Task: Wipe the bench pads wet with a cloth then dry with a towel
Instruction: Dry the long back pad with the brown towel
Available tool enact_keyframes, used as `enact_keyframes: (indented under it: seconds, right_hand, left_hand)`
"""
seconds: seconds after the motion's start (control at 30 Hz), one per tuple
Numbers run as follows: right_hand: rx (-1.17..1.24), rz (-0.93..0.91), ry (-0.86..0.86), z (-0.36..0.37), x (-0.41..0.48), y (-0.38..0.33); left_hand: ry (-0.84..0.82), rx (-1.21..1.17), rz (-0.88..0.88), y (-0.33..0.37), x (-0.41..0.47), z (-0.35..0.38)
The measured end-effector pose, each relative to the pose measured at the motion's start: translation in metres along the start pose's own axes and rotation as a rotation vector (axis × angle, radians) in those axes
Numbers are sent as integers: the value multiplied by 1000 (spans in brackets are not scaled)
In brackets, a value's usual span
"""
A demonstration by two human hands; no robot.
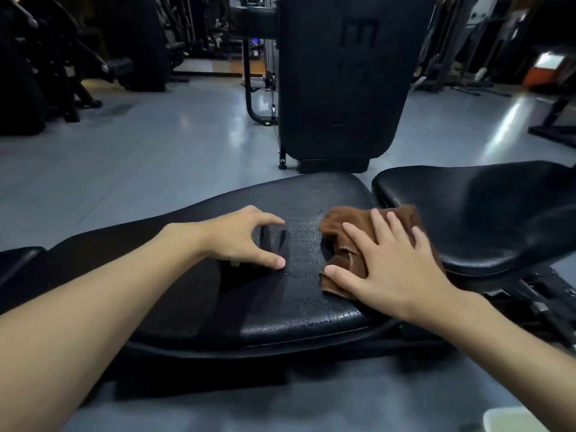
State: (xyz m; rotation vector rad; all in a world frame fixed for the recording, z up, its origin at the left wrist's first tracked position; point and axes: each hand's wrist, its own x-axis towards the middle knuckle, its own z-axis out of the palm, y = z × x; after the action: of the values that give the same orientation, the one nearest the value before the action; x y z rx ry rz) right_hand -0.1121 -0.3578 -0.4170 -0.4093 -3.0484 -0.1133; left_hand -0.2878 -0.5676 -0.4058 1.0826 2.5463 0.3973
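Two hands on the near bench pad [299, 307], each doing a different job.

Right hand [389, 263]: you are laying it flat on the brown cloth [349, 226], fingers straight and fanned, palm bearing down. Nothing is being curled round or pinched; the cloth is simply being pinned under the open hand, with the thumb sitting at its near edge. That flat spread is probably putting the most fabric against the vinyl on each stroke. The cloth is lying bunched on the right-hand end of this pad, just beside the gap to the second pad [483, 213].

Left hand [246, 241]: you are arching it like a tent, thumb and fingertips planted on the pad, palm lifted, a wide gap between thumb and fingers. It is holding nothing I can make out. The dark shape under the arch is reading as shadow or reflection, though I cannot be sure. Judging by the posture, it is bracing your lean over the bench.

Between the hands a wet patch [305, 226] is beading and glinting, so the wet pass is looking underway on this pad. The second pad is showing no such beading that I can tell. No dry towel is showing.

A pale container [514, 420] is peeking in at the lower right corner, contents unclear. An upright back pad [343, 73] is standing behind on the grey floor [156, 157].
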Motion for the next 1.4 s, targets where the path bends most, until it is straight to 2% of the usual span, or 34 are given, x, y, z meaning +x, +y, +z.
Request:
enact_keyframes:
  seconds: [0.13,0.4,0.53,0.7,0.97,1.13,1.3,1.4]
  right_hand:
    - [34,16,-28,4,30,-3]
    - [49,111,-70,10,187,0]
    - [51,170,-90,9,217,-4]
    - [8,146,-109,9,175,-9]
    - [-36,164,-111,0,27,-40]
    - [-68,193,-110,-3,-34,-61]
    - [25,225,-92,-12,-50,-65]
    - [-33,237,-80,-1,-30,-65]
  left_hand:
    - [-81,61,-16,-11,9,-2]
    - [-78,87,65,-30,25,4]
    - [-93,65,60,-41,37,8]
    - [-107,85,86,-44,47,11]
    - [-144,103,74,-43,44,8]
    - [-148,117,76,-47,38,11]
    - [-83,69,132,-58,40,-5]
    - [-156,129,104,-70,41,-15]
